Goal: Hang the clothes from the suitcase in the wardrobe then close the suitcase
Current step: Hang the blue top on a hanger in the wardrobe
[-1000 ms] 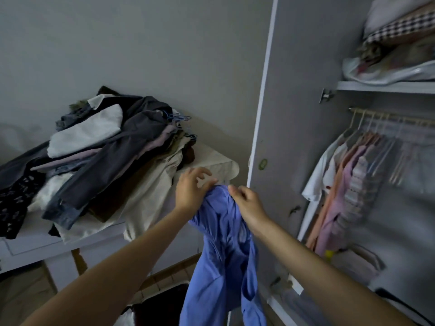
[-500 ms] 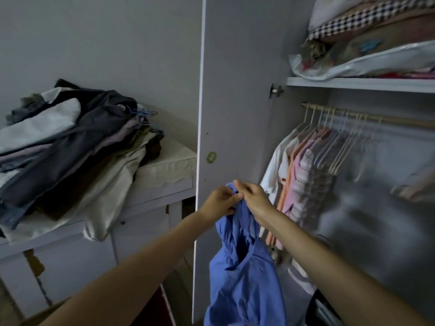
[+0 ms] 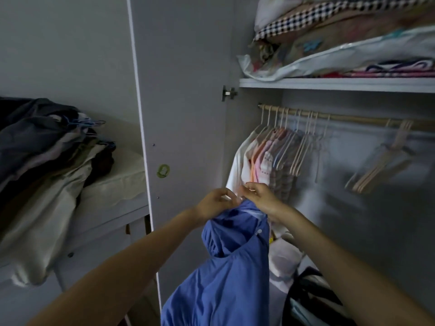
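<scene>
A blue shirt (image 3: pixel 226 267) hangs down from both my hands in front of the open wardrobe. My left hand (image 3: pixel 215 203) and my right hand (image 3: pixel 261 197) both grip its top edge, close together. Behind them a wooden rail (image 3: pixel 353 118) carries several hung garments (image 3: pixel 266 161) at its left end and a few bare hangers (image 3: pixel 381 165) further right. The suitcase is out of view.
The open wardrobe door (image 3: pixel 183 114) stands just left of my hands. A shelf (image 3: pixel 336 83) above the rail holds folded bedding. A pile of clothes (image 3: pixel 47 156) lies on a white cabinet (image 3: pixel 106 208) at left. Bags (image 3: pixel 303 290) sit on the wardrobe floor.
My view has swung right toward the wardrobe interior. Both hands have carried the blue shirt closer to the hung garments, still gripping its top.
</scene>
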